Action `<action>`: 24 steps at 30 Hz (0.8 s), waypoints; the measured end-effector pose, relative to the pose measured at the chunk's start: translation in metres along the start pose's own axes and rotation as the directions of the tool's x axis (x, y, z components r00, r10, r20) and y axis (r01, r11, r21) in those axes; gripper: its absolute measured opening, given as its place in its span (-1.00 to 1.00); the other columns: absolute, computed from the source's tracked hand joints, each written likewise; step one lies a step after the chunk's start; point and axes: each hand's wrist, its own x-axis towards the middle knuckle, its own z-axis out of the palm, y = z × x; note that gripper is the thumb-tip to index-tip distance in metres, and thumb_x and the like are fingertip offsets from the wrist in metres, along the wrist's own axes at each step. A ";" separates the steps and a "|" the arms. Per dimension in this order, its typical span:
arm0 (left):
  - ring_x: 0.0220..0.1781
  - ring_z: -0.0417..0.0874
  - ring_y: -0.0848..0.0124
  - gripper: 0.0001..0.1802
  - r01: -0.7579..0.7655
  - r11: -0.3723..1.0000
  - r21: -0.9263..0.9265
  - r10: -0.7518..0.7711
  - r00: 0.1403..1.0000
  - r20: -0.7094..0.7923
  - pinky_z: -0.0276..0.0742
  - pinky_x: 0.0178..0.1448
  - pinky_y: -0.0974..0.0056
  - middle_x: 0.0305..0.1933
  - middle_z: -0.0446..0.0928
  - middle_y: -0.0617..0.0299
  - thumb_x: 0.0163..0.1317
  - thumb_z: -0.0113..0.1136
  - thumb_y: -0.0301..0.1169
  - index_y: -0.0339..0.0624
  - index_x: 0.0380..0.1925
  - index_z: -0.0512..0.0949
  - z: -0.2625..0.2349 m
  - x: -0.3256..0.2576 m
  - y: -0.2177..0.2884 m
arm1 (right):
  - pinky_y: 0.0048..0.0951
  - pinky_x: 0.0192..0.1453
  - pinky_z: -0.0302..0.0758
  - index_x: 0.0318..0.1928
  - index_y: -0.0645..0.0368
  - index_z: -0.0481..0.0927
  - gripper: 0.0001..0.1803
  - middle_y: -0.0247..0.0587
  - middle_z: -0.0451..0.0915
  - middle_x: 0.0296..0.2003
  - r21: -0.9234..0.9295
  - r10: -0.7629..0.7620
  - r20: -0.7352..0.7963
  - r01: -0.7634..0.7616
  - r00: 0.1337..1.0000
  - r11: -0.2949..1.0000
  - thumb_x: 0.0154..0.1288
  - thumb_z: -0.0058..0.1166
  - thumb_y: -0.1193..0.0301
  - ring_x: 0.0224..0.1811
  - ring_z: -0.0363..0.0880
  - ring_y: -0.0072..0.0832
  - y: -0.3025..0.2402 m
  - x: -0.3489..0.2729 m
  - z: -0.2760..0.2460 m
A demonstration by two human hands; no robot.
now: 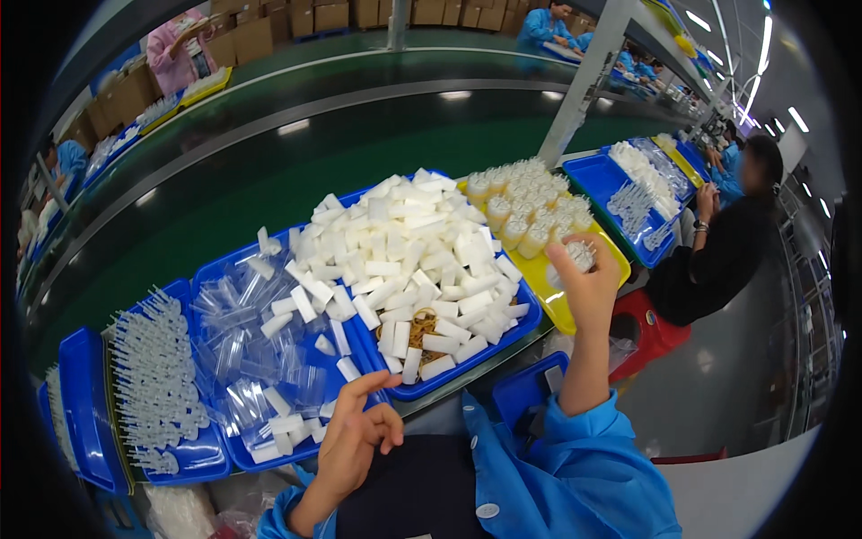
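Over the near edge of the yellow tray (558, 310), at about three o'clock in the view, the right hand (588, 283) is raised with its fingers closed around a small white bundle (581, 254), held upright, its bristly top showing above the fingertips. The stock of like bundles (525, 202) stands packed on that tray toward eleven o'clock from the grip, near it, and far closer to this hand than to the other; they are too many and too crowded to count. The left hand (357, 433) hovers low at six o'clock, holding nothing, index finger stretched toward one o'clock and the other fingers curled, just beside the near rim of the middle blue tray (235, 454). Loose white blocks (287, 422) lie at that rim, touching clear sleeves (242, 346). A heap of white blocks (413, 260), beyond counting, fills another blue tray (530, 316) between the two hands, with a few rubber bands (422, 322) at its near edge. At nine o'clock a third blue tray (199, 458) carries rows of white pins (153, 368). Two hands work here; one co-worker (727, 242) sits at three o'clock by further blue trays.
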 end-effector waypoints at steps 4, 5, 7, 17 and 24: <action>-0.33 0.47 0.40 -0.27 -0.024 1.000 0.019 0.023 0.998 0.059 0.32 -0.34 0.40 0.26 0.32 -0.03 0.44 -0.21 0.14 -0.31 0.29 0.18 -0.001 0.001 -0.002 | -0.43 -0.25 0.52 -0.11 0.30 0.62 -0.44 -0.17 0.63 -0.30 -0.428 0.053 0.116 0.002 0.992 0.904 -0.13 0.54 0.32 -0.36 0.61 -0.49 0.100 0.025 -0.011; -0.31 0.48 0.40 -0.27 -0.016 1.000 0.019 0.014 0.998 0.066 0.34 -0.32 0.40 0.24 0.33 -0.04 0.44 -0.19 0.12 -0.31 0.28 0.19 -0.001 0.000 -0.002 | -0.43 -0.24 0.53 -0.05 0.33 0.58 -0.40 -0.16 0.63 -0.27 -0.275 0.131 0.149 -0.086 0.980 0.958 -0.11 0.53 0.33 -0.34 0.61 -0.47 0.117 0.024 -0.007; -0.26 0.51 0.40 -0.32 -0.017 0.998 0.052 0.013 0.997 0.075 0.37 -0.28 0.40 0.22 0.35 -0.04 0.44 -0.14 0.06 -0.32 0.28 0.19 -0.005 -0.006 0.000 | -0.44 -0.21 0.56 0.07 0.37 0.52 -0.32 -0.16 0.61 -0.22 0.045 0.261 0.292 -0.286 0.920 0.957 -0.06 0.51 0.34 -0.31 0.63 -0.44 0.136 0.018 0.014; -0.46 0.57 0.28 -0.80 0.201 0.209 0.957 0.799 0.529 -0.285 0.44 -0.40 0.29 -0.42 0.58 0.08 -0.06 0.37 -0.62 -0.28 -0.38 0.59 -0.079 -0.090 0.047 | -0.58 -0.26 0.40 0.04 0.25 0.47 -0.61 -0.27 0.49 -0.18 0.021 -0.059 0.121 0.057 0.991 0.998 0.21 0.24 0.50 -0.30 0.46 -0.62 0.084 -0.009 0.010; -0.38 0.63 0.14 -0.65 0.778 0.091 0.622 0.692 0.400 -0.601 0.50 -0.27 0.15 -0.41 0.60 0.14 -0.11 0.51 -0.25 -0.21 -0.41 0.59 -0.154 -0.120 0.041 | -0.59 -0.28 0.40 -0.12 0.19 0.56 -0.72 -0.32 0.56 -0.30 0.186 -0.290 0.434 0.231 0.853 0.955 0.13 0.25 0.56 -0.29 0.52 -0.62 -0.031 -0.042 0.075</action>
